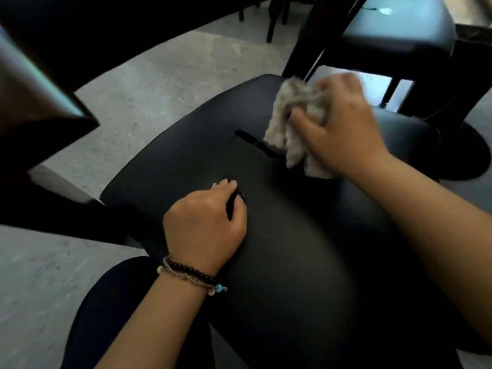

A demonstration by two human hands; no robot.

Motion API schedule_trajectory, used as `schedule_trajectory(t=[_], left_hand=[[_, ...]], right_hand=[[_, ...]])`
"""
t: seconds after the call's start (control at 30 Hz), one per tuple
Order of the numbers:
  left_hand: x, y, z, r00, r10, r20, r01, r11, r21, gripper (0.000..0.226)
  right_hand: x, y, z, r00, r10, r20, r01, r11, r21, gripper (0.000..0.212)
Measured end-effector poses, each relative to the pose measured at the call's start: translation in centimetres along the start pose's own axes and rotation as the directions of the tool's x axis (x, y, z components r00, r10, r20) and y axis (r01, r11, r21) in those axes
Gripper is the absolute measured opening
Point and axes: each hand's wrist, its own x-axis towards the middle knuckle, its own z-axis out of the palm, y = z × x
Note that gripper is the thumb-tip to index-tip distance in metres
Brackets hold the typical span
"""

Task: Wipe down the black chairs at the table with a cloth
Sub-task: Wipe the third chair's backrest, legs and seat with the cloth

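Right hand: clenched round a bunched grey cloth, pressing it to the far part of the black chair surface, beside a dark slit; hand blurred.
Left hand: fingers curled onto the chair near its middle, apparently bracing; whether it grips anything I cannot tell. Beaded bracelets at the wrist.
Step, as judged: wiping; overlapping strokes toward the rim, cloth kept flat, slit edge worked separately.
Room: floor open to the left; dark table edge near left; second black chair close behind the cloth, limiting far strokes
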Motion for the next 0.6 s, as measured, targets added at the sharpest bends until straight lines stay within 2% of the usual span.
schedule_trajectory(t=[0.03, 0.07, 0.1, 0.13, 0.23, 0.37, 0.43, 0.53, 0.6], left_hand=[[0.0, -0.2, 0.2, 0.999, -0.013, -0.044, 0.011, 0.999, -0.039, 0.025], [0.1, -0.3, 0.3, 0.998, -0.018, -0.065, 0.013, 0.997, -0.079, 0.029], [0.3, -0.4, 0.5, 0.998, -0.02, -0.067, 0.012, 0.993, -0.117, 0.034], [0.5, -0.4, 0.8, 0.999, -0.023, -0.047, 0.016, 0.989, -0.144, 0.04], [0.9, -0.5, 1.1, 0.997, -0.063, 0.033, 0.067, 0.988, -0.141, 0.056], [0.9, -0.6, 1.3, 0.992, -0.122, 0.009, 0.122, 0.975, -0.188, 0.064], [0.9, -0.7, 1.3, 0.989, -0.147, -0.007, 0.142, 0.966, -0.217, 0.064], [1.0, -0.7, 1.4, 0.984, -0.177, -0.024, 0.167, 0.957, -0.236, 0.062], [1.1, -0.7, 1.6, 0.981, -0.192, -0.03, 0.179, 0.954, -0.24, 0.06]], right_hand=[[0.1, 0.7, 1.2, 0.981, 0.014, 0.194, 0.013, 0.991, -0.137, 0.057], [-0.1, 1.4, 2.2, 0.933, 0.059, 0.355, 0.046, 0.959, -0.28, 0.066], [-0.5, 2.1, 3.1, 0.89, 0.086, 0.447, 0.093, 0.927, -0.363, 0.071], [-0.7, 2.6, 3.6, 0.875, 0.074, 0.478, 0.127, 0.919, -0.374, 0.073], [0.6, 3.4, 4.3, 0.904, -0.008, 0.428, 0.138, 0.952, -0.274, 0.058], [2.2, 1.9, 5.2, 0.907, -0.026, 0.42, 0.147, 0.955, -0.258, 0.046], [0.1, -0.1, 5.2, 0.87, -0.172, 0.462, 0.261, 0.956, -0.134, 0.047], [-4.5, -2.0, 4.5, 0.748, -0.463, 0.475, 0.482, 0.871, 0.09, 0.053], [-3.0, -1.3, 4.4, 0.691, -0.51, 0.512, 0.521, 0.843, 0.136, 0.054]])
